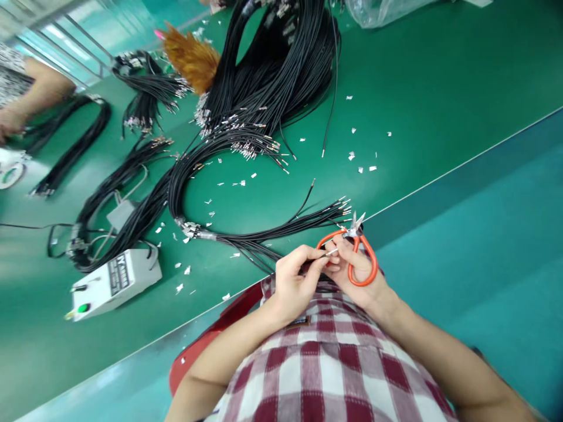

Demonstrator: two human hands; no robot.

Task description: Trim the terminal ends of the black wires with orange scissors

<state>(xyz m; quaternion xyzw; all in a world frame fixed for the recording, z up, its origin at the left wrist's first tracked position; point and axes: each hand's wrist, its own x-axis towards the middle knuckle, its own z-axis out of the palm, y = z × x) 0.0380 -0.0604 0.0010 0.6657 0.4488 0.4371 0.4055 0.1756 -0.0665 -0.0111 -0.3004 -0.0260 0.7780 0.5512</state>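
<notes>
My left hand is closed in a pinch on a thin black cable, with the cable's pale end sticking out toward my right hand. My right hand carries scissors with orange handles looped around its fingers. Their short metal blades point up and away from me, slightly apart. The fingertips of that hand meet the cable's end. Just beyond my hands lies a bundle of black cables, gathered by a clear wrap, with pale tips fanned toward the scissors.
A large heap of black cables lies on the green table, with white scraps strewn about. A white box with a green button stands at left. A brown feathery thing lies behind. Another person's arm is at upper left.
</notes>
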